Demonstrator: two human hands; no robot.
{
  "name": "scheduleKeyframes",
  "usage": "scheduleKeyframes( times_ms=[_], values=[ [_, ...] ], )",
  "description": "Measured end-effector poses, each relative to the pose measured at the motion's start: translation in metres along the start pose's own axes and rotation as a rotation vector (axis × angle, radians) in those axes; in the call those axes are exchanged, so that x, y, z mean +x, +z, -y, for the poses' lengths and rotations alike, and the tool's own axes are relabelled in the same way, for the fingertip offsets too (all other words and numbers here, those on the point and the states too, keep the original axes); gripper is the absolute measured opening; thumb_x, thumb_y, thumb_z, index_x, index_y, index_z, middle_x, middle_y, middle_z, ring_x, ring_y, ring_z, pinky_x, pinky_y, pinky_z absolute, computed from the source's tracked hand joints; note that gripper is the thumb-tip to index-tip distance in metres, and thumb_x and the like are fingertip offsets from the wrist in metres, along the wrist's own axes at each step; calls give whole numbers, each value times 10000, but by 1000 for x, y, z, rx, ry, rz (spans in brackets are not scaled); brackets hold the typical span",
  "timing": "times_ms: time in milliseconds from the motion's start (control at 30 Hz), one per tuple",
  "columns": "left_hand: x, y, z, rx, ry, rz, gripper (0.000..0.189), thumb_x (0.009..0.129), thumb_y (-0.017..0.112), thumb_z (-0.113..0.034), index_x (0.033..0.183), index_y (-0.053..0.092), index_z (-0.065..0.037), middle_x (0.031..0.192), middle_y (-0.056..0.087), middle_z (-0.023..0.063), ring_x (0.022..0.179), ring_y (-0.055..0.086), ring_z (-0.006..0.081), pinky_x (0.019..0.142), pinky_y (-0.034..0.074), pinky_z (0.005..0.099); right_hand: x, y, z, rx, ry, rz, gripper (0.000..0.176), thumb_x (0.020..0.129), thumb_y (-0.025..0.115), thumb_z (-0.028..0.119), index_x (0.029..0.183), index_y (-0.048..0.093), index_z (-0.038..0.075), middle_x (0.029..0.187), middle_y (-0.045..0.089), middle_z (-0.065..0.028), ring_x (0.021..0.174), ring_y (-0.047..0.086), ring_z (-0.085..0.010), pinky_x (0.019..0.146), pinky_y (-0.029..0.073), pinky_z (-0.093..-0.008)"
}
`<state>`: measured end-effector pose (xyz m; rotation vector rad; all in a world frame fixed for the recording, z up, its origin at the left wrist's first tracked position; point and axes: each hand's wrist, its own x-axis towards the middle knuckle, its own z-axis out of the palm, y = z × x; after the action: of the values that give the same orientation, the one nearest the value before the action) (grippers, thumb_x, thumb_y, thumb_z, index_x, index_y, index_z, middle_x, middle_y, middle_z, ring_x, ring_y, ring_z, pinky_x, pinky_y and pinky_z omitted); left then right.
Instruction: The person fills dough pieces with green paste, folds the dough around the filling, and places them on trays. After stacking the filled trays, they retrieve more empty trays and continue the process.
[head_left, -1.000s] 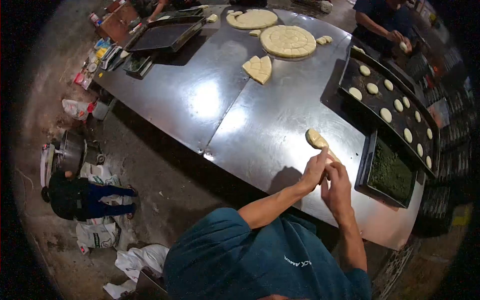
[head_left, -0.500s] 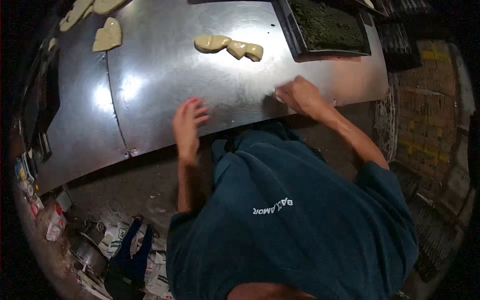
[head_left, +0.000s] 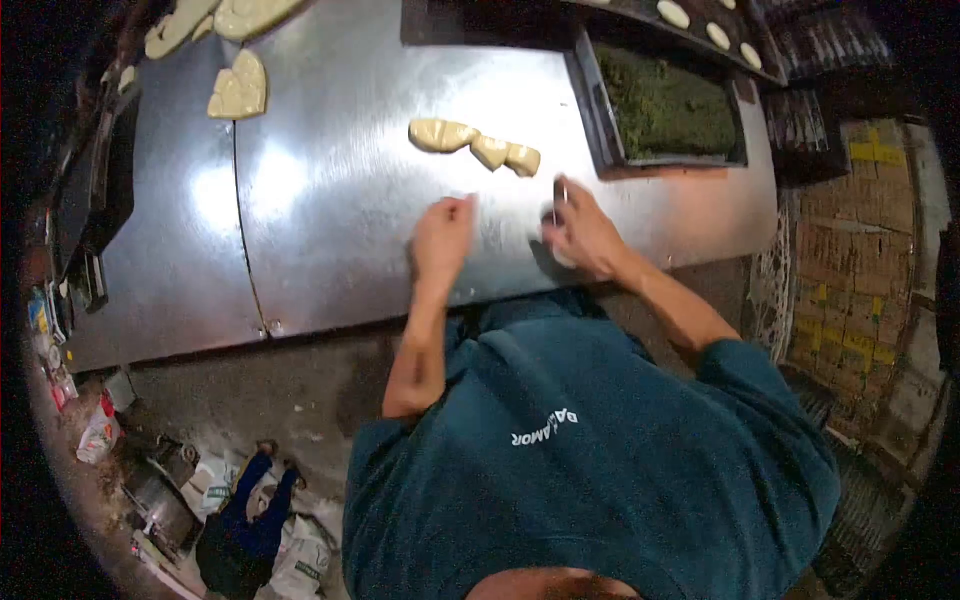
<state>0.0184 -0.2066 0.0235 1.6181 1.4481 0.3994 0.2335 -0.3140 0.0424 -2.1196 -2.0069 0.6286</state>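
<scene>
The reference point for all places is the dough row (head_left: 443, 135), lying on the metal table (head_left: 340, 210). It consists of a longer, creased piece at its left end and two smaller pieces following on the right, each next to the other.

Left hand (head_left: 443, 242): on the wearer's side of the dough row, near it but apart. Fingers are curled inward; owing to blur, whether they close on anything cannot be told.

Right hand (head_left: 588, 237): nearer the wearer than the dough row and beyond its right end, not touching it. Fingers are bent. A pale patch (head_left: 563, 259) shows beneath the hand; blur prevents telling whether it is gripped.

Right of the dough row, well clear of it, is a deep tray (head_left: 601, 118) containing green filling (head_left: 670, 105). Farther away on that side, a baking tray (head_left: 695, 22) carries pale dough balls (head_left: 718, 37).

Well to the left of the dough row lies a notched dough chunk (head_left: 238, 87); larger dough slabs (head_left: 255, 14) lie beyond it.
</scene>
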Motion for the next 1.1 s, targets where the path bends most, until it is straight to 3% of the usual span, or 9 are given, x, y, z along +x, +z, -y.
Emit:
scheduleKeyframes(
  times_ms=[133, 233, 333, 467, 567, 667, 767, 867, 1100],
  values=[
    [39, 56, -73, 264, 112, 89, 497, 880, 496, -463, 828, 659, 3, 858, 636, 220, 801, 607, 410, 702, 475, 473, -37, -29, -17, -96, -46, 384, 348, 799, 626, 272, 993, 474, 26, 790, 601, -175, 785, 581, -387, 732, 471, -469],
    [43, 72, -73, 126, 138, -31, 433, 859, 544, -414, 753, 615, 0, 800, 614, 199, 769, 588, 395, 676, 458, 463, -26, -83, -35, 253, 227, 392, 427, 814, 653, 280, 1137, 468, 70, 856, 633, -177, 815, 617, -343, 688, 473, -439],
    [26, 69, -55, -83, 247, -166, 297, 819, 603, -249, 690, 508, 1, 663, 538, 144, 606, 519, 298, 591, 418, 383, 30, -150, -89, 596, 175, -50, 537, 780, 714, 187, 1247, 481, 60, 935, 652, -95, 869, 622, -193, 725, 521, -327],
    [-19, 45, -12, -593, -254, -72, 178, 779, 585, -61, 678, 444, -23, 711, 519, 57, 633, 494, 123, 545, 397, 281, 130, -254, -191, 454, 93, -413, 323, 808, 660, 229, 1059, 648, 26, 916, 683, -94, 798, 641, -159, 722, 517, -305],
    [-46, 14, -27, -788, -384, -137, 45, 783, 559, -14, 778, 528, 18, 807, 557, 97, 690, 545, 138, 589, 433, 251, 198, -293, -267, 302, 280, -616, 321, 807, 650, 227, 1045, 643, 11, 898, 690, -88, 804, 642, -123, 705, 499, -287],
    [-68, 1, -49, -681, -346, -213, 279, 814, 541, -49, 1073, 564, 54, 891, 580, 133, 773, 595, 180, 692, 484, 290, 243, -294, -319, 5, 269, -931, 355, 823, 577, 304, 1059, 637, 45, 907, 664, -179, 842, 640, -361, 742, 489, -433],
    [-66, 9, -9, 4, -270, -32, 516, 862, 528, -172, 1346, 421, -29, 1210, 507, 234, 1067, 531, 340, 914, 428, 445, 268, -278, -344, -192, 455, -652, 340, 831, 557, 281, 1067, 634, 47, 934, 660, -174, 887, 620, -384, 767, 481, -453],
    [-64, 17, -59, 601, -292, -63, 483, 868, 544, -213, 1302, 472, -14, 1337, 397, 269, 1224, 399, 391, 970, 381, 434, 252, -256, -313, -104, 262, -503, 286, 839, 554, 281, 1010, 675, 87, 1005, 647, -203, 929, 612, -396, 812, 478, -493],
    [-25, 19, -68, 81, 113, -255, 339, 884, 562, -177, 1166, 574, 11, 1292, 457, 223, 1174, 472, 340, 903, 447, 388, 43, -172, -150, 362, -85, -693, 192, 836, 628, 135, 993, 669, 32, 999, 669, -136, 917, 647, -263, 796, 502, -329]
  ],
)
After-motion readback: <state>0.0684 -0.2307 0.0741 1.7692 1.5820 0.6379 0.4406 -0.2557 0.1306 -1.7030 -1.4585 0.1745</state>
